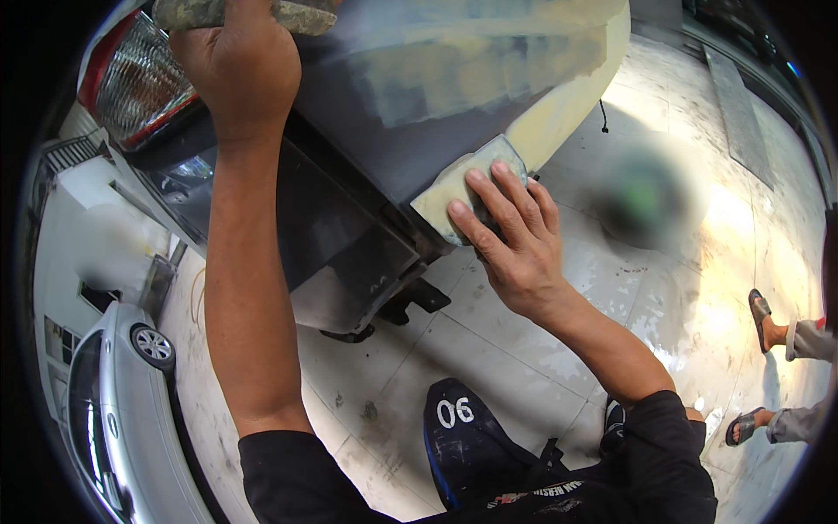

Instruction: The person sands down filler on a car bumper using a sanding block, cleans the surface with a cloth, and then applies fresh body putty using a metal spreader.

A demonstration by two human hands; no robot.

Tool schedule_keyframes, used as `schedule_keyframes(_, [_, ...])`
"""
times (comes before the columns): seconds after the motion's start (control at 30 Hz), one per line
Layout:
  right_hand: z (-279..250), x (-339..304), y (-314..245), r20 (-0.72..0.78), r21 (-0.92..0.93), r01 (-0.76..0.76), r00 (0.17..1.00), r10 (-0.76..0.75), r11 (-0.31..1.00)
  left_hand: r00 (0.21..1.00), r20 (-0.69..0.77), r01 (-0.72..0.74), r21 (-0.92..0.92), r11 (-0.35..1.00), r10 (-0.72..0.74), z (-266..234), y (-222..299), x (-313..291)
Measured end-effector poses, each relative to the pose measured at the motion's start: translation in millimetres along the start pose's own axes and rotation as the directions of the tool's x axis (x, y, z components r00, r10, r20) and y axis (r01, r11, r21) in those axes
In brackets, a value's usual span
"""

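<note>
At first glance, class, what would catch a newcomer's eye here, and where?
The patchy grey-and-cream car panel fills the top centre. At its lower edge, the right hand lies over a cream-smeared sheet. At upper left, the red-and-clear tail light stands out beside the left hand.

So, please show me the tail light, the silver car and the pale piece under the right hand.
Tail light (144, 83): head view, ribbed lens.
Silver car (140, 419): head view, side body.
Pale piece (443, 193): head view, uncovered left part.
</note>
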State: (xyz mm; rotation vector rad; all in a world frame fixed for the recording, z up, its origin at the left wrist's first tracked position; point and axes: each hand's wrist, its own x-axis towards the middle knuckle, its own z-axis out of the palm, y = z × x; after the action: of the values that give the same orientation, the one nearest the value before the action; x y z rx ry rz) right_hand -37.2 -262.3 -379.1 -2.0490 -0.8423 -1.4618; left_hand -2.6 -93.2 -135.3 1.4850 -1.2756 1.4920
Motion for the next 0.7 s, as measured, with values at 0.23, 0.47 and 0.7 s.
schedule_keyframes(0.23, [-2.3, 4.7, 12.8, -0.067, -0.019, -0.031, 0.997, 0.03, 0.999, 0.999, 0.047, 0.026, -0.169, 0.985, -0.018, 3.9, 5.0, 1.9])
schedule_keyframes(0.47, [-9.8, 9.5, -0.1, -0.031, 0.002, -0.019, 0.999, 0.019, 1.0, 0.994, -0.025, 0.102, -0.029, 0.994, -0.103, 4.2, 4.1, 3.6])
schedule_keyframes(0.7, [-11.9, 14.9, -0.8, 0.01, -0.026, -0.022, 1.0, 0.022, 0.999, 0.999, 0.023, 0.031, -0.073, 0.997, -0.029, 6.4, 11.0, 4.5])
